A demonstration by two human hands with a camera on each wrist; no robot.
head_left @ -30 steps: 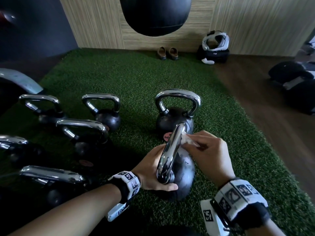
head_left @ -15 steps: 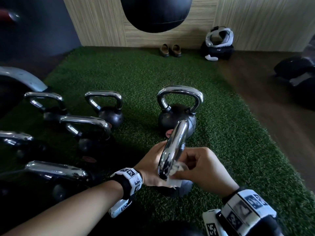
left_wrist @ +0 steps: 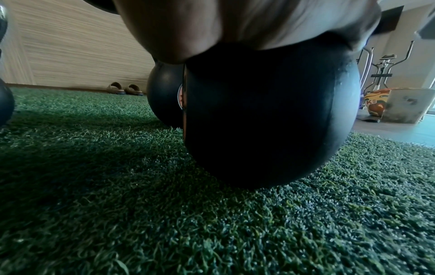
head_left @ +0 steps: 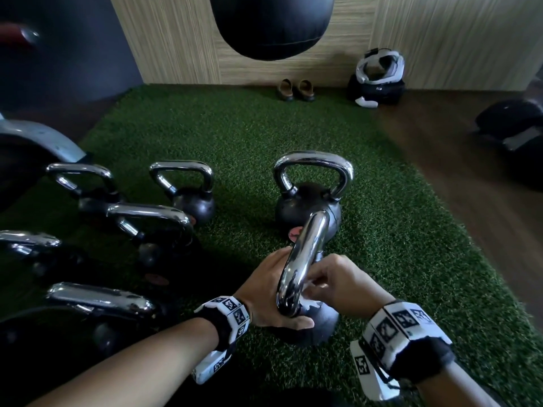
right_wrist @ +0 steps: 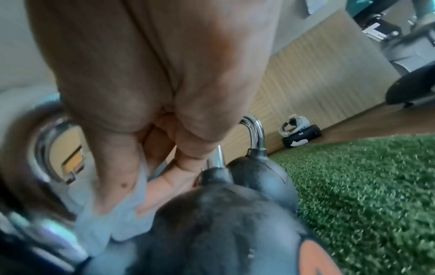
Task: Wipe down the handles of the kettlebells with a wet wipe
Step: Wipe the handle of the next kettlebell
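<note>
Wet wipe (head_left: pixel 309 302) (right hand (head_left: pixel 340 284)) – on kettlebell handle (head_left: pixel 307 251)

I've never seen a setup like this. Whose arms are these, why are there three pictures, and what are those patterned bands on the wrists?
There is no machine here: a person works with bare hands. The big picture comes from a camera on the head, looking down. The other two come from cameras worn at the wrists, by the patterned wrist bands, so each shows its own hand very close.

The left hand grips the nearest kettlebell at the foot of its shiny handle. The right hand pinches a white wet wipe against that handle. Other kettlebells stand on green turf.
</note>
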